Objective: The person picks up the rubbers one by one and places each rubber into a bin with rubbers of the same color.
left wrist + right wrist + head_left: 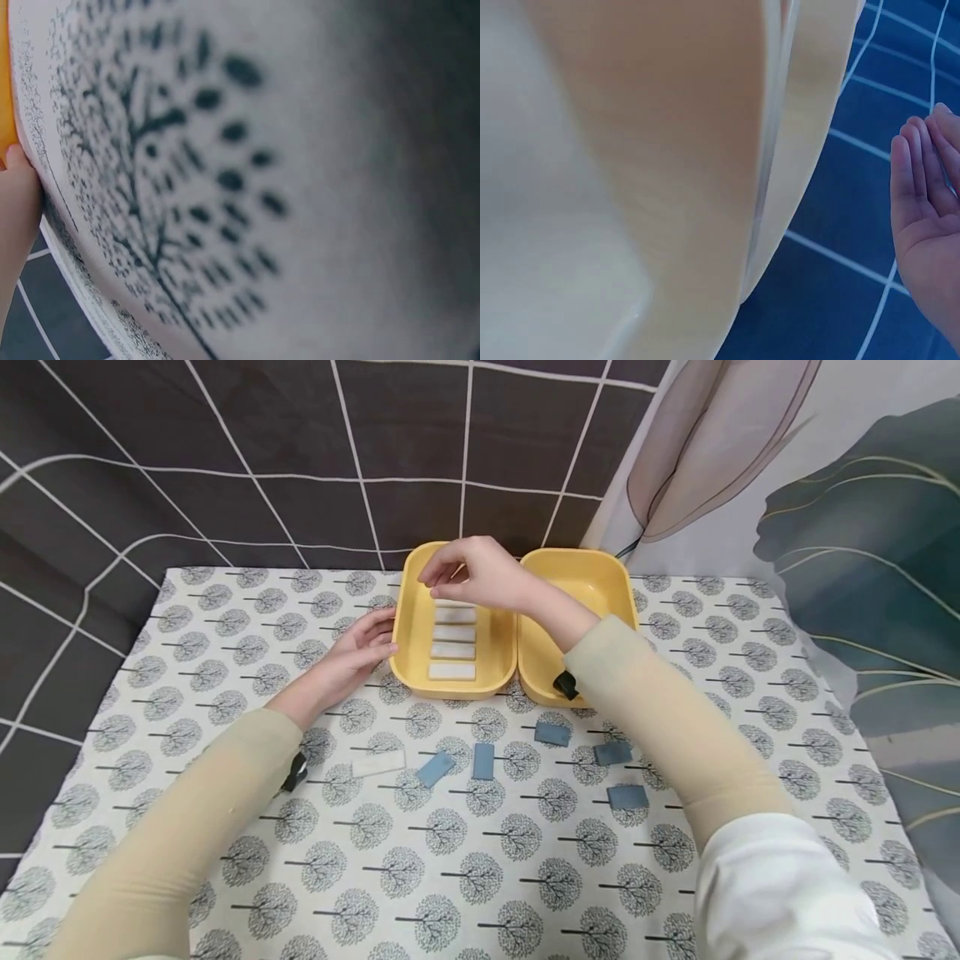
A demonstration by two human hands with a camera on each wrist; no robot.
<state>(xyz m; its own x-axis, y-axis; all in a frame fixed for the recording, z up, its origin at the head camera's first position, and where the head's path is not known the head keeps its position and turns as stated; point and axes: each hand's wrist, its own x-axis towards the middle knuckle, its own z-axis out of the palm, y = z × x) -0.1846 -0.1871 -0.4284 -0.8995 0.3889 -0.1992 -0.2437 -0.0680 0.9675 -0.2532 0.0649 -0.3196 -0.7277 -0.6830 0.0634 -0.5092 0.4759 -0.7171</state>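
Note:
My left hand [360,647] rests against the outer left wall of the left yellow tray [401,668], its fingers fairly straight. In the left wrist view only part of that hand shows, beside the tray's edge. Above the back of this tray hovers my right hand [480,575], fingers gently bent, with nothing visible between them. The right wrist view shows those fingers extended and close together. Below it, several flat white blocks [452,651] lie in a column on the tray floor. The hand partly covers the rearmost one.
A second yellow tray [585,572] stands right beside the first, partly behind my right forearm. On the patterned cloth in front lie one white block [378,763] and several blue blocks [483,762]. A dark tiled wall covering [412,435] rises behind the trays.

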